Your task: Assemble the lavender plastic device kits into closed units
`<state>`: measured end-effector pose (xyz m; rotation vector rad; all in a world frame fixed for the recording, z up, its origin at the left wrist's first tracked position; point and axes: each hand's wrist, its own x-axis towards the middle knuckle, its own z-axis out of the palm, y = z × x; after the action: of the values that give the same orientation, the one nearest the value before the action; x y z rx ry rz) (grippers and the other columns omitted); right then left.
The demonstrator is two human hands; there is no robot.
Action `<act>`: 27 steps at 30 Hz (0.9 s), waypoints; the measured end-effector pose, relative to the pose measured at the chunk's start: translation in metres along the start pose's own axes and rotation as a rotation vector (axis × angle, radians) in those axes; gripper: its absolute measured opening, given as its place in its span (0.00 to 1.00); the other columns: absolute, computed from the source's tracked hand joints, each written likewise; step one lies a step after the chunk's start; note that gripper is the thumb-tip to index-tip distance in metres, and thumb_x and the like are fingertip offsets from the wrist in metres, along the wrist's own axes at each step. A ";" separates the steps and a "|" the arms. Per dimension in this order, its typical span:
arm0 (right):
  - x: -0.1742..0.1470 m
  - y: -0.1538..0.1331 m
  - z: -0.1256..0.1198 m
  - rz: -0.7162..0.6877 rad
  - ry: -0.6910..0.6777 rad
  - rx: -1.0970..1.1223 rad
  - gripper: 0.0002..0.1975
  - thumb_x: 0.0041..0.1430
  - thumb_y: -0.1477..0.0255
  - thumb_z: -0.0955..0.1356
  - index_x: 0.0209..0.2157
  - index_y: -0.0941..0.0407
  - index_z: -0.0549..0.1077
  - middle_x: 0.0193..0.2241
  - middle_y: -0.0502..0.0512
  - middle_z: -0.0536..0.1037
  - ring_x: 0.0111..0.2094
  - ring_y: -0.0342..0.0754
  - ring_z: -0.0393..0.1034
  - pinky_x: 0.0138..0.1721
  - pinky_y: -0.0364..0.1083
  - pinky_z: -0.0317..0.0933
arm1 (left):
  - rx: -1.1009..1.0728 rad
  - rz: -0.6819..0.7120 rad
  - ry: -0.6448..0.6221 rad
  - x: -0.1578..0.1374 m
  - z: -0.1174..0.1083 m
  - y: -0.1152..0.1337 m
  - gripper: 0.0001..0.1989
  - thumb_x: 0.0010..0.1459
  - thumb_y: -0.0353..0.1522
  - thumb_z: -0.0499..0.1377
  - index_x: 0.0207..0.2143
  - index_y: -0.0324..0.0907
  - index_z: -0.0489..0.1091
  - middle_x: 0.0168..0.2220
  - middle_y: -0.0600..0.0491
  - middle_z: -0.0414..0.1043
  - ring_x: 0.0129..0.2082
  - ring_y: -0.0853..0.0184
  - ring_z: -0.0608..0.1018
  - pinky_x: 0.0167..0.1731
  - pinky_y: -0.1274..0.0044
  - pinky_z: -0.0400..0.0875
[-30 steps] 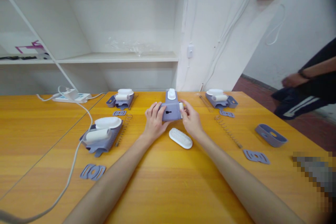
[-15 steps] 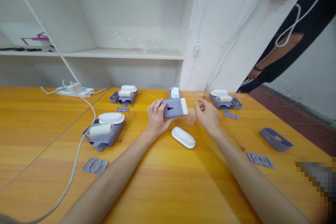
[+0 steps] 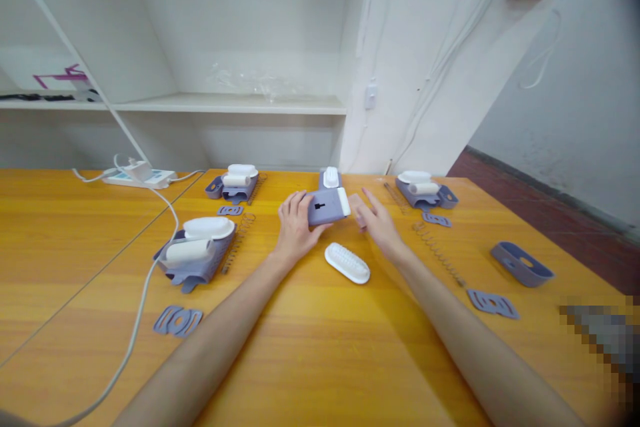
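My left hand (image 3: 296, 223) is wrapped round a grey-purple plastic housing (image 3: 325, 207) with a white end piece, tilted just above the table. To its right my right hand (image 3: 380, 223) pinches a small translucent pinkish piece (image 3: 356, 205), close to the white end but apart from it. The fingertips partly cover this piece. Below both hands a white oval bristled brush head (image 3: 347, 263) lies bristles up on the table. Behind the housing stands another grey-purple part (image 3: 323, 179) with a white ribbed piece (image 3: 331, 177) on it.
Sets of grey-purple housings with white rollers lie at left (image 3: 195, 255), back left (image 3: 239, 181) and back right (image 3: 423, 188). Springs (image 3: 440, 257), flat slotted plates (image 3: 493, 303) and an oval grey shell (image 3: 523, 263) lie around. A white cable (image 3: 143, 307) crosses the left side, from a power strip (image 3: 155, 178).
My right hand has moved left and closed on the translucent piece, which has shifted up a little. The left hand still holds the housing. A person at the right has left the view.
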<state>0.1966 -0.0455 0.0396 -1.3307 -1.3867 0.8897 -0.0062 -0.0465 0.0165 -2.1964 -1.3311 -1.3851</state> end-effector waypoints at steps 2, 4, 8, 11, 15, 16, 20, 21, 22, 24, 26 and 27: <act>-0.002 -0.001 0.006 0.057 -0.089 0.195 0.30 0.53 0.60 0.63 0.57 0.49 0.55 0.31 0.51 0.72 0.26 0.46 0.69 0.26 0.46 0.64 | -0.010 0.013 -0.007 0.000 0.000 0.000 0.34 0.48 0.43 0.63 0.54 0.41 0.55 0.54 0.41 0.60 0.55 0.53 0.62 0.53 0.61 0.56; -0.003 -0.001 0.013 0.084 -0.120 0.288 0.28 0.51 0.62 0.65 0.53 0.47 0.53 0.34 0.49 0.71 0.25 0.44 0.68 0.23 0.44 0.64 | -0.019 0.037 -0.025 0.000 -0.001 0.000 0.34 0.49 0.43 0.62 0.54 0.41 0.55 0.54 0.41 0.60 0.55 0.53 0.61 0.53 0.61 0.55; -0.004 0.002 0.022 0.004 -0.041 0.268 0.25 0.51 0.61 0.66 0.48 0.48 0.52 0.39 0.50 0.69 0.30 0.45 0.68 0.26 0.44 0.65 | -0.027 0.071 -0.052 -0.001 -0.001 0.000 0.34 0.49 0.44 0.62 0.55 0.41 0.54 0.55 0.41 0.60 0.56 0.52 0.61 0.54 0.60 0.55; -0.005 0.004 0.025 -0.135 0.061 0.120 0.25 0.54 0.59 0.64 0.50 0.51 0.52 0.43 0.54 0.67 0.40 0.48 0.66 0.40 0.48 0.64 | -0.031 0.075 -0.049 -0.001 -0.002 0.001 0.35 0.49 0.44 0.62 0.55 0.42 0.54 0.55 0.41 0.60 0.57 0.52 0.61 0.54 0.59 0.55; -0.008 0.003 0.026 -0.307 0.091 -0.008 0.25 0.58 0.60 0.62 0.54 0.53 0.52 0.49 0.57 0.63 0.50 0.49 0.60 0.54 0.51 0.53 | -0.030 0.125 -0.079 -0.002 -0.003 0.002 0.35 0.49 0.44 0.62 0.56 0.41 0.54 0.55 0.41 0.60 0.57 0.52 0.61 0.54 0.60 0.55; -0.009 0.002 0.027 -0.325 0.064 -0.020 0.25 0.59 0.60 0.62 0.54 0.53 0.53 0.50 0.57 0.63 0.51 0.49 0.59 0.55 0.51 0.52 | -0.028 0.141 -0.087 -0.002 -0.003 0.002 0.35 0.49 0.44 0.61 0.56 0.41 0.54 0.56 0.41 0.60 0.57 0.53 0.60 0.54 0.60 0.55; -0.013 -0.001 0.027 -0.333 -0.018 -0.040 0.25 0.57 0.61 0.63 0.54 0.53 0.54 0.49 0.56 0.63 0.50 0.49 0.60 0.55 0.50 0.53 | -0.017 0.172 -0.083 -0.003 -0.005 0.002 0.33 0.51 0.45 0.60 0.56 0.42 0.55 0.56 0.41 0.59 0.57 0.53 0.61 0.54 0.60 0.55; -0.014 -0.003 0.027 -0.328 -0.022 -0.041 0.26 0.56 0.61 0.64 0.54 0.53 0.53 0.49 0.56 0.63 0.50 0.49 0.60 0.54 0.50 0.54 | -0.017 0.173 -0.078 -0.003 -0.005 0.002 0.33 0.51 0.45 0.60 0.55 0.42 0.56 0.56 0.41 0.59 0.57 0.53 0.61 0.54 0.60 0.55; -0.015 -0.004 0.027 -0.324 -0.026 -0.038 0.27 0.55 0.61 0.65 0.54 0.53 0.53 0.49 0.56 0.63 0.49 0.49 0.61 0.53 0.50 0.54 | -0.016 0.174 -0.073 -0.003 -0.005 0.003 0.32 0.51 0.45 0.60 0.55 0.42 0.56 0.56 0.41 0.60 0.57 0.53 0.61 0.54 0.60 0.55; -0.018 -0.007 0.027 -0.311 -0.041 -0.014 0.28 0.54 0.62 0.66 0.53 0.52 0.52 0.49 0.56 0.63 0.48 0.49 0.62 0.52 0.50 0.56 | -0.012 0.175 -0.064 -0.004 -0.006 0.004 0.31 0.50 0.46 0.60 0.53 0.43 0.58 0.56 0.41 0.60 0.57 0.53 0.61 0.54 0.60 0.55; -0.020 -0.010 0.027 -0.294 -0.057 0.015 0.29 0.52 0.63 0.68 0.52 0.52 0.52 0.48 0.55 0.63 0.47 0.49 0.62 0.50 0.49 0.58 | -0.001 0.165 -0.057 -0.004 -0.006 0.005 0.30 0.50 0.46 0.60 0.52 0.43 0.59 0.56 0.42 0.61 0.57 0.53 0.61 0.54 0.59 0.54; -0.020 -0.011 0.027 -0.287 -0.062 0.021 0.30 0.50 0.63 0.69 0.52 0.51 0.52 0.48 0.55 0.63 0.46 0.48 0.63 0.49 0.49 0.59 | 0.004 0.157 -0.054 -0.004 -0.006 0.005 0.30 0.49 0.46 0.60 0.51 0.44 0.60 0.56 0.42 0.61 0.57 0.53 0.61 0.54 0.59 0.53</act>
<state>0.1660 -0.0639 0.0399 -1.0616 -1.5653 0.7539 -0.0061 -0.0552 0.0180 -2.2963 -1.1488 -1.2734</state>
